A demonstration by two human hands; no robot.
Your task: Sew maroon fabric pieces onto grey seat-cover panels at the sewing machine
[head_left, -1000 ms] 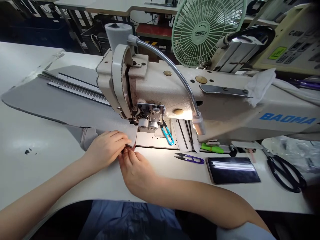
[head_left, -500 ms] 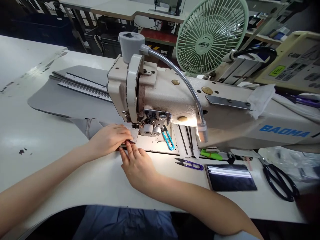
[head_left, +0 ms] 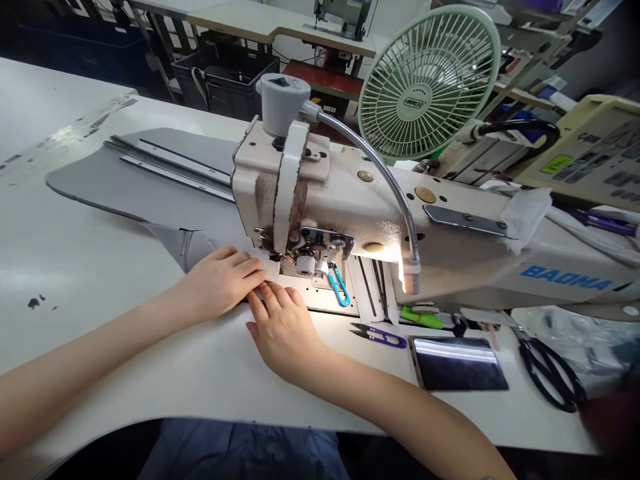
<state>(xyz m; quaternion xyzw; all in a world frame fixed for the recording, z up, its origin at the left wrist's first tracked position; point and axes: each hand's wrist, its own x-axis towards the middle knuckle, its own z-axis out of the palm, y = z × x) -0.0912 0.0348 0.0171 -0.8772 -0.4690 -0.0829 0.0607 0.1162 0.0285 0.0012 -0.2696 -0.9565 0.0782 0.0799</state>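
A grey fabric piece (head_left: 90,177) lies left of the sewing machine (head_left: 340,190), with its right end under the needle area. My left hand (head_left: 225,283) is closed on the front edge of this fabric, fingers together and pointing right; its thumb is hidden. Just right of it, my right hand (head_left: 287,327) rests with fingers stretched out, their tips against the fabric edge and touching the left fingers. The right thumb stands apart. Strips with dark edges (head_left: 175,177) lie on top of the fabric. The needle itself cannot be made out.
Blue thread snips (head_left: 340,287) lie on the machine bed, purple snips (head_left: 379,335) in front. Further right are a phone (head_left: 457,363), black-handled scissors (head_left: 550,370) and a green-handled tool (head_left: 421,317). A bendable lamp (head_left: 411,277) shines on the bed; a green fan (head_left: 430,83) stands behind.
The view has shifted slightly, so the machine sits further right and lower. Both hands remain at the fabric edge, and less of the fabric's front corner shows beside the fingers.
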